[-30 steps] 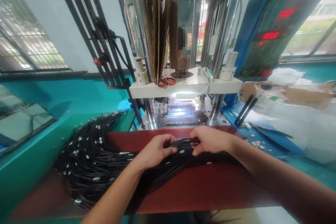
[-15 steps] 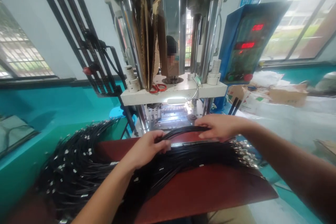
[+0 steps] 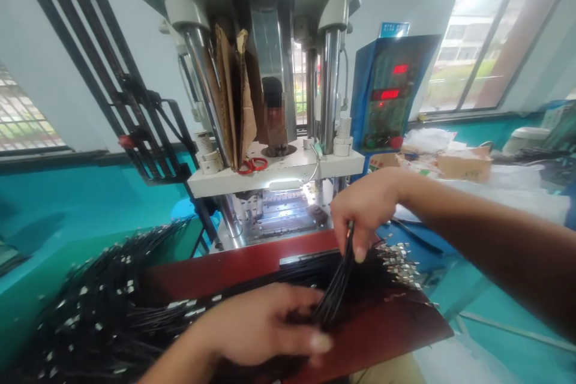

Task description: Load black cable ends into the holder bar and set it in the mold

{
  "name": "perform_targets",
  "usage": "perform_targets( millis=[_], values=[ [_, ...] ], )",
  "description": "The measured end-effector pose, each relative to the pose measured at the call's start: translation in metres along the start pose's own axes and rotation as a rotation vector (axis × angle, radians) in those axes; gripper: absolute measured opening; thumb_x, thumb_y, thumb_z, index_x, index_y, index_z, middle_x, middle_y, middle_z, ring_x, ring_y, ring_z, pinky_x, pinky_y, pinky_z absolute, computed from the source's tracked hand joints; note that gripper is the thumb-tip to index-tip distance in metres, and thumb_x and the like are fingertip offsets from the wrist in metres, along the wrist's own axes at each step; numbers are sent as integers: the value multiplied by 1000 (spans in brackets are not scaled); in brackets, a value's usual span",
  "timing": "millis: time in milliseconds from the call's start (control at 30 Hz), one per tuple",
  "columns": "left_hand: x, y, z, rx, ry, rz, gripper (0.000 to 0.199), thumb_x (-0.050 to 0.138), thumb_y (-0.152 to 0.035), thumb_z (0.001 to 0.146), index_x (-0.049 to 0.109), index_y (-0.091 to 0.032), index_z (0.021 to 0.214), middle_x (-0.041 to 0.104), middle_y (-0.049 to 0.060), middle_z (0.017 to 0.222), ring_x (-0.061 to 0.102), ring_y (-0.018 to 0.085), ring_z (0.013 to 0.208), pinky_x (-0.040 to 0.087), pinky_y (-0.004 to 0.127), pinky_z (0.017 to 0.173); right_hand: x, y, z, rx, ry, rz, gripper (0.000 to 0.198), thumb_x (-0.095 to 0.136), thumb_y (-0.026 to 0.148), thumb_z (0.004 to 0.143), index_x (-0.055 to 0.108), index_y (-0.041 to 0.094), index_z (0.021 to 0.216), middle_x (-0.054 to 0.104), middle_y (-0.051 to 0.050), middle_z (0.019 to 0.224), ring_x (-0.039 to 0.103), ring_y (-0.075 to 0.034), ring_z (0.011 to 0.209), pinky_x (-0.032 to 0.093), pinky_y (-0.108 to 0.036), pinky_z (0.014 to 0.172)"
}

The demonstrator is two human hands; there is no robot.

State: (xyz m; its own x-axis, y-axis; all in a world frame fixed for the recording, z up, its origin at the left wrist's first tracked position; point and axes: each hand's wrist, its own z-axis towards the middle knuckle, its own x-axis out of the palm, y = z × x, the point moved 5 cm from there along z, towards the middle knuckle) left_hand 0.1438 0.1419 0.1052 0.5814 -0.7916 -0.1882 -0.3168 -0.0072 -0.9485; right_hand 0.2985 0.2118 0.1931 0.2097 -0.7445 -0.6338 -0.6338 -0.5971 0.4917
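Observation:
My right hand (image 3: 366, 210) is closed on a small bundle of black cables (image 3: 336, 288), holding it up at a slant above the board. Lower down, the same bundle runs between the thumb and fingers of my left hand (image 3: 274, 324), which is curled round it and slightly blurred. Behind and beneath lies a larger pile of black cables (image 3: 360, 270) with silvery connector ends at the right. It rests on a dark red board (image 3: 387, 336). A flat metal strip (image 3: 306, 257) lies along the far side of the pile.
Ahead stands a press with a white plate (image 3: 288, 162) and a lit lower bed (image 3: 288, 210). Red-handled scissors (image 3: 252, 165) and cardboard pieces (image 3: 234, 90) rest on the plate. A blue control box (image 3: 391, 96) stands right; more cables (image 3: 90, 306) heap up left.
The bundle has gone from nearly level to steeply slanted. My left hand has moved down and nearer, while my right hand has turned with its fingers pointing down. The view has shifted.

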Motion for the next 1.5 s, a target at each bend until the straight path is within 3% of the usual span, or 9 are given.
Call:
perform_targets(
  millis=[100, 200, 300, 433, 567, 867, 1033, 1133, 1500],
  values=[
    [21, 13, 37, 76, -42, -430, 30, 64, -35, 78, 55, -22, 104, 63, 3, 89, 61, 14, 64, 49, 29, 62, -6, 10, 25, 66, -97, -226, 24, 75, 29, 70, 74, 17, 90, 67, -2, 67, 59, -17, 60, 44, -27, 57],
    [11, 36, 60, 123, -248, -592, 21, 61, -32, 81, 53, -17, 93, 59, 2, 81, 55, 9, 57, 45, 23, 53, -15, 16, 14, 82, -735, -395, 35, 74, 31, 71, 68, 17, 103, 68, -9, 99, 59, -25, 91, 44, -34, 79],
    [-5, 49, 64, 131, -326, -674, 18, 61, -31, 82, 51, -16, 87, 59, 2, 81, 55, 8, 58, 44, 21, 52, 29, 6, -12, 66, -1170, -219, 29, 56, 33, 88, 59, 19, 113, 62, -9, 111, 55, -22, 102, 41, -33, 89],
    [-17, 49, 58, 73, -355, -733, 20, 62, -31, 81, 49, -16, 84, 62, 4, 81, 59, 10, 58, 47, 22, 52, 149, -26, 21, 136, -890, -92, 20, 64, 23, 81, 62, 22, 101, 64, -5, 98, 58, -21, 90, 44, -32, 82],
    [-13, 38, 49, -65, -338, -788, 16, 62, -25, 80, 51, -14, 82, 62, 5, 78, 57, 9, 55, 47, 19, 47, 212, -48, 52, 305, -972, -180, 9, 64, 12, 77, 60, 19, 81, 62, -4, 86, 55, -21, 80, 42, -34, 75],
    [34, 38, 28, 2, -302, -851, 20, 62, -23, 81, 43, -18, 86, 61, 2, 74, 62, 13, 55, 48, 23, 48, 121, -46, 17, 140, -1173, -201, 18, 47, 22, 92, 58, 19, 78, 59, -3, 82, 50, -20, 81, 36, -38, 78],
    [42, 62, 42, 48, -368, -859, 30, 66, -26, 78, 37, -19, 79, 63, 2, 76, 64, 16, 58, 48, 25, 51, 75, -85, 27, 26, -1564, 752, 23, 50, 38, 90, 57, 23, 106, 62, -6, 100, 59, -20, 87, 47, -36, 77],
    [37, 63, 47, 39, -380, -837, 28, 67, -26, 77, 40, -19, 81, 63, 2, 77, 63, 15, 58, 46, 25, 51, 56, -75, 58, -156, -1348, 1119, 31, 52, 45, 87, 55, 25, 111, 63, -5, 101, 63, -19, 79, 50, -31, 60],
    [24, 56, 53, 57, -404, -920, 24, 61, -26, 83, 42, -19, 94, 63, 4, 83, 62, 15, 62, 47, 28, 58, 34, -66, 54, -92, -1303, 559, 33, 50, 47, 87, 68, 21, 82, 66, -1, 80, 58, -20, 79, 45, -33, 73]
  ],
)
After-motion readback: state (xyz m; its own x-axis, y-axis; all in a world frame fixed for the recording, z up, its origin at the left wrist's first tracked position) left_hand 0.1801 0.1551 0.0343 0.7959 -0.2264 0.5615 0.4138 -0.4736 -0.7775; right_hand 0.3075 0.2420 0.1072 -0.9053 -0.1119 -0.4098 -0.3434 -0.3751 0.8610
